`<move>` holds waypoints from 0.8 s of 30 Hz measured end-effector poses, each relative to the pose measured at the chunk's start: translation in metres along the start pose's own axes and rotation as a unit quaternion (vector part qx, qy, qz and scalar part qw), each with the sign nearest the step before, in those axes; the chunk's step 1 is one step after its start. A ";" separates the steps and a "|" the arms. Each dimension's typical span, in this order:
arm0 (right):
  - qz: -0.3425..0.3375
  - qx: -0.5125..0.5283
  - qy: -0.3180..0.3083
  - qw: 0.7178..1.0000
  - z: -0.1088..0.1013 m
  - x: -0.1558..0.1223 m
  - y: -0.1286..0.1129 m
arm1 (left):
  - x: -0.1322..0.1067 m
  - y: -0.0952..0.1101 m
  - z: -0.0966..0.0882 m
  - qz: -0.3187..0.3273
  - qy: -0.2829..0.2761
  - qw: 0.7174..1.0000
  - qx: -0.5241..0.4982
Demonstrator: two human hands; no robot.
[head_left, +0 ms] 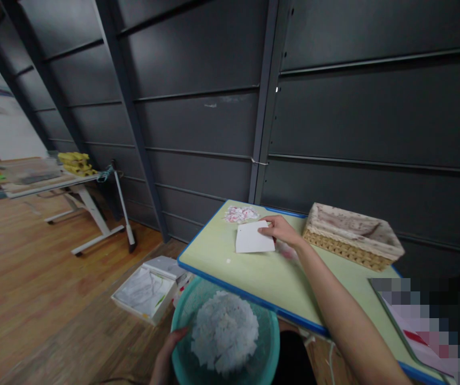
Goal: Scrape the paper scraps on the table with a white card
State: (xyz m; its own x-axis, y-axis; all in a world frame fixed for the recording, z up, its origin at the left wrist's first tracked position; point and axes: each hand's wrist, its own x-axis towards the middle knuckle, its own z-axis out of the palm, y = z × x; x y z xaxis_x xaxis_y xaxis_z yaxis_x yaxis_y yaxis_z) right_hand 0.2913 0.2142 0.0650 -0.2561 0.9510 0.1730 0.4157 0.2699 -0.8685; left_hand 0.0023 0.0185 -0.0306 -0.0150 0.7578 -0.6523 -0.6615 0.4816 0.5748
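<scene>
While left hand (169,347) holds basin (182,316), right hand (280,230) touches plain card (252,241).

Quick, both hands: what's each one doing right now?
Left hand: closed on the rim of the round teal plastic basin.
Right hand: gripping the edge of the flat white scraper.

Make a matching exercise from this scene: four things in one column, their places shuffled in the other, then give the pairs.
Things
1. white card
2. teal basin
3. wicker basket
4. pink-white scraps

Places
A. at the far edge of the table
B. under the right hand
C. below the table's near edge, held by the left hand
D. on the table, at the picture's right of the card

Pairs: 1-B, 2-C, 3-D, 4-A
</scene>
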 end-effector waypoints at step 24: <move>0.029 0.095 -0.155 0.983 0.025 -0.008 -0.019 | -0.005 0.003 0.002 0.028 0.012 0.999 0.045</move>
State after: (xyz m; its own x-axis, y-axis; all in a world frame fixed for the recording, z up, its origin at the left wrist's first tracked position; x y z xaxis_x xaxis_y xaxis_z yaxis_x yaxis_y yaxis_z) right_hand 0.2636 0.1981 0.0682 -0.5027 0.8645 -0.0035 0.2747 0.1559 -0.9488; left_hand 0.0019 0.0168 -0.0242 -0.0693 0.7743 -0.6290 -0.5897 0.4768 0.6518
